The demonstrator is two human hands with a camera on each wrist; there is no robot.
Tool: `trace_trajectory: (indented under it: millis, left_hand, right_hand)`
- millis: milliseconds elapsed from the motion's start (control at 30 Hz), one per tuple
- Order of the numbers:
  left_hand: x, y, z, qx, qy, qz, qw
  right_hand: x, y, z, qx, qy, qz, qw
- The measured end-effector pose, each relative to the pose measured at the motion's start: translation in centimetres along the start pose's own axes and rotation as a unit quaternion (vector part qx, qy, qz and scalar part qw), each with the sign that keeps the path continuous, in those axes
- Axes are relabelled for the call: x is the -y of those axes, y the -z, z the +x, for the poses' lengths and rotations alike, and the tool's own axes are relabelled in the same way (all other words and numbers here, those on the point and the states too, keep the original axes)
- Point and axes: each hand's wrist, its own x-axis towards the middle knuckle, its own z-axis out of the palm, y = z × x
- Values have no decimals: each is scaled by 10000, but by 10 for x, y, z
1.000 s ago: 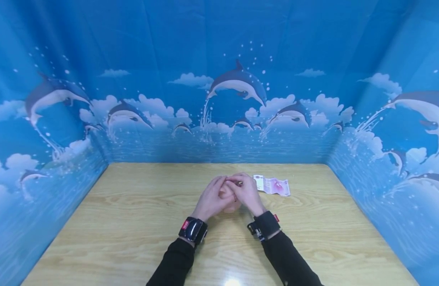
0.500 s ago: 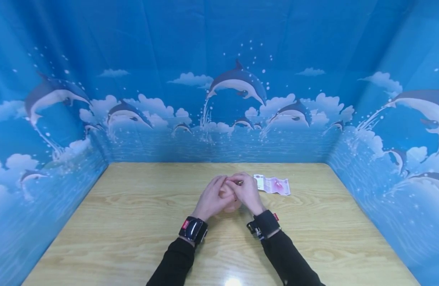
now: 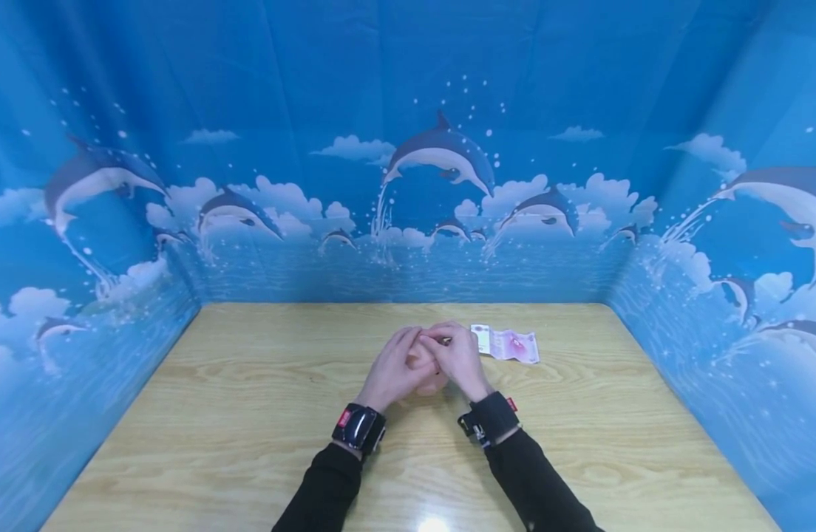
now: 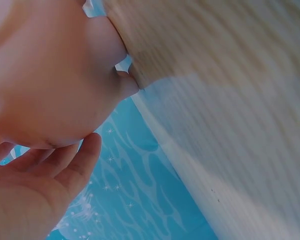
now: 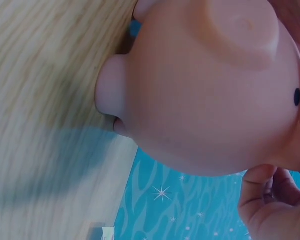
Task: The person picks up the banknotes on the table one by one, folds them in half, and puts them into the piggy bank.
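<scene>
A smooth pink pig-shaped piggy bank (image 3: 432, 384) stands upright between my hands. The right wrist view shows the piggy bank (image 5: 200, 115) from its snout side, with a black eye and stubby feet on the table. My left hand (image 3: 392, 371) holds it from the left, and the fingers (image 4: 85, 155) lie against its rounded body in the left wrist view. Over its top my right hand (image 3: 460, 360) bends its fingers, thumb and forefinger close together beside the left fingertips. Whether they pinch something there I cannot tell.
A creased pinkish-purple banknote (image 3: 511, 345) lies on the wooden table (image 3: 248, 414), just beyond and right of my right hand. Blue dolphin-print cloth (image 3: 315, 244) walls in the table at the back and both sides.
</scene>
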Motion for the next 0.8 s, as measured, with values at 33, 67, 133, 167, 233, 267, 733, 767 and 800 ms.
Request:
trace_trajectory:
  millis: [33,67,133,167,233,267,733,767,800]
  left_hand:
    - [0,0,0,-4,-4,0,10000]
    - [0,0,0,-9,-11,1,10000]
    - [0,0,1,-21,-23,3,10000]
    - [0,0,1,-25,-24,3,10000]
    - [0,0,1,-34,-33,-13,10000]
    - [0,0,1,-37,-33,-11,10000]
    - [2,-1,0,-22,-39,-62,10000]
    - [2,-1,0,-19,-47,-56,10000]
    - [2,-1,0,-14,-51,-52,10000]
  right_hand:
    - [0,0,0,-4,-3,-9,10000]
    - [0,0,0,-4,-12,-6,10000]
    - [0,0,1,-6,-2,-2,10000]
    - [0,0,1,-2,0,4,10000]
    - [0,0,1,3,2,22,10000]
    - [0,0,1,9,5,22,10000]
    - [-1,2,-2,133,38,96,9999]
    - [-1,2,-2,150,49,97,9998]
    - [0,3,-2,170,57,97,9998]
